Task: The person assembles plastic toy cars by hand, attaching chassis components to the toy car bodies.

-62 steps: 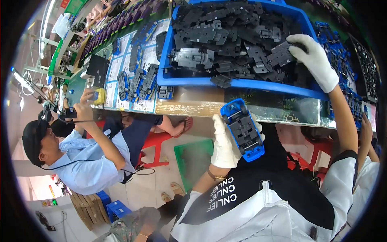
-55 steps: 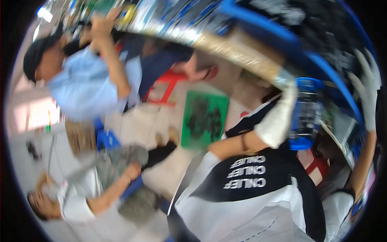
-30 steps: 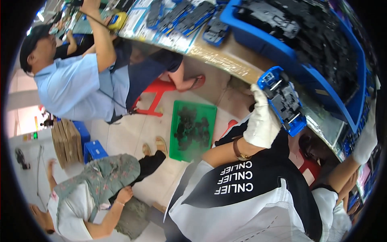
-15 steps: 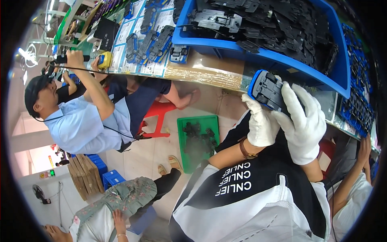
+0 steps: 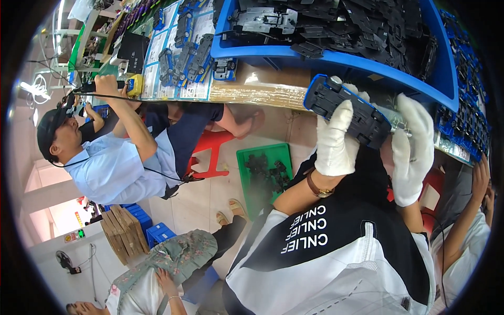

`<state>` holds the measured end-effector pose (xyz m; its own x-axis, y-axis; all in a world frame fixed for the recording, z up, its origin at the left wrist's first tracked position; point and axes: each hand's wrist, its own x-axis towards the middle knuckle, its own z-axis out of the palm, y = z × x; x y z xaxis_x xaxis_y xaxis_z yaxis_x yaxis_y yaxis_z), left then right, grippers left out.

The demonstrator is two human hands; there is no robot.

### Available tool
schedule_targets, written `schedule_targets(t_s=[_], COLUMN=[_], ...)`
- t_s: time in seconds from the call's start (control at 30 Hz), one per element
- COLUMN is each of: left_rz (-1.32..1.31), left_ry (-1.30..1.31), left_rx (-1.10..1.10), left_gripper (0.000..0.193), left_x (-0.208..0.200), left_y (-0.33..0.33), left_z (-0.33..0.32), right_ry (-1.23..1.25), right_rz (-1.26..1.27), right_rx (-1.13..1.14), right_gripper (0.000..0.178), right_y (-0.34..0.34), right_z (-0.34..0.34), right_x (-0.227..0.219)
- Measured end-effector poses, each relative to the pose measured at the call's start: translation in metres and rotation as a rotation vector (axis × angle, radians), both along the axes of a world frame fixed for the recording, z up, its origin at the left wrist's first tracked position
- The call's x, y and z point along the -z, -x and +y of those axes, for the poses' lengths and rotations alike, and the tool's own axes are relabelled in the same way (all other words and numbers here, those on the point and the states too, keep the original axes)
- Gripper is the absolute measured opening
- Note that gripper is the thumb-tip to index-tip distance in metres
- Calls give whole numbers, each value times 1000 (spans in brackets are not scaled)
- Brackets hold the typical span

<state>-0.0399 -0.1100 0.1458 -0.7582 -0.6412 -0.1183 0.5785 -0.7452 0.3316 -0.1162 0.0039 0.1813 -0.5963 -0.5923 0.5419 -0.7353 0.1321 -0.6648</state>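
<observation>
A blue toy car point(image 5: 347, 111) is held upside down, its black underside facing up, just in front of the blue bin. My white-gloved left hand point(image 5: 336, 144) grips its near side, thumb over the underside and fingers behind the body. Beside the car's right end is my gloved right hand point(image 5: 415, 149), off the underside, with thumb and fingers apart. Something small and shiny shows near those fingertips, too unclear to name. The blue bin point(image 5: 336, 56) holds a heap of black plastic car bases point(image 5: 367, 31).
More blue toy cars point(image 5: 197, 58) lie on printed sheets at the left, and rows of them point(image 5: 464, 105) stand at the right. A green tray point(image 5: 252, 202) with black parts sits on the floor. People sit nearby; a red stool point(image 5: 212, 157) stands at the left.
My right hand has come off the car's underside and opened out to the right. The car has turned in my left hand, showing more of its length.
</observation>
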Motion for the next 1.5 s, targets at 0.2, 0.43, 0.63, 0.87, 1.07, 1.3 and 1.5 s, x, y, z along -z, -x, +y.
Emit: schedule_targets(t_s=[0.2,0.43,0.63,0.87,1.07,1.3,1.5], left_rz=[0,-110,-144,-260,-220,-86,-114], left_ry=[22,146,190,133,202,52,213], left_rx=[31,25,-7,-2,6,1,-45], left_gripper=[48,50,45,38,38,48,47], left_x=[-2,5,3,12,11,8,8], left_y=[1,2,2,4,3,6,4], left_z=[0,4,5,5,4,-13,-16], right_ry=[183,204,180,186,183,254,183], right_rz=[-1150,-1052,-1152,-1116,-1097,-986,-892], right_rx=[-254,-252,-237,-192,-220,-249,-250], right_gripper=[75,72,68,64,63,63,62], right_y=[-19,-22,-22,-24,-22,-28,-30], right_z=[0,-3,-3,-6,-7,-5,-5], right_x=[14,15,13,25,30,34,42])
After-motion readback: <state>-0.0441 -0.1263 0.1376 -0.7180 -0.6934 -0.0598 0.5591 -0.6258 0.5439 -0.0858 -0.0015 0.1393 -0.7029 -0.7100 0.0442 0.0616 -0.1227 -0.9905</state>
